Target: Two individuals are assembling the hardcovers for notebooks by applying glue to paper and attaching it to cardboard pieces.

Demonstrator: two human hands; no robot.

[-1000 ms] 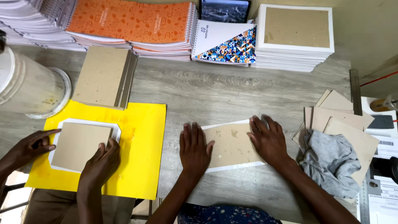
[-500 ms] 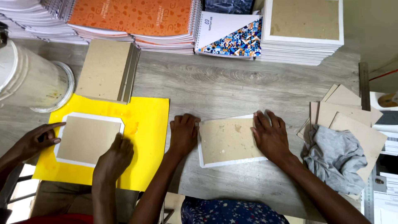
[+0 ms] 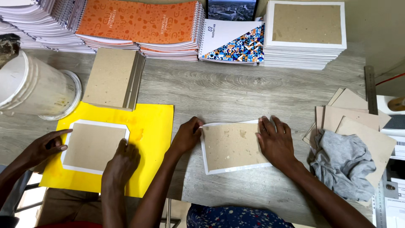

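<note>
A brown cardboard panel on a white sheet lies on the grey wooden table in front of me. My left hand pinches and lifts the white sheet's left edge over the board. My right hand lies flat on the right end of the board, fingers spread, pressing it down. To my left a co-worker's two hands press a second board on white paper, which rests on a yellow sheet.
A stack of bare boards and a white bucket stand at left. Spiral notebooks and covered boards line the far edge. Loose boards, a grey rag and a steel ruler lie at right.
My left hand has slid from flat on the board to its left edge and now folds the white paper up. The co-worker's hands have barely shifted.
</note>
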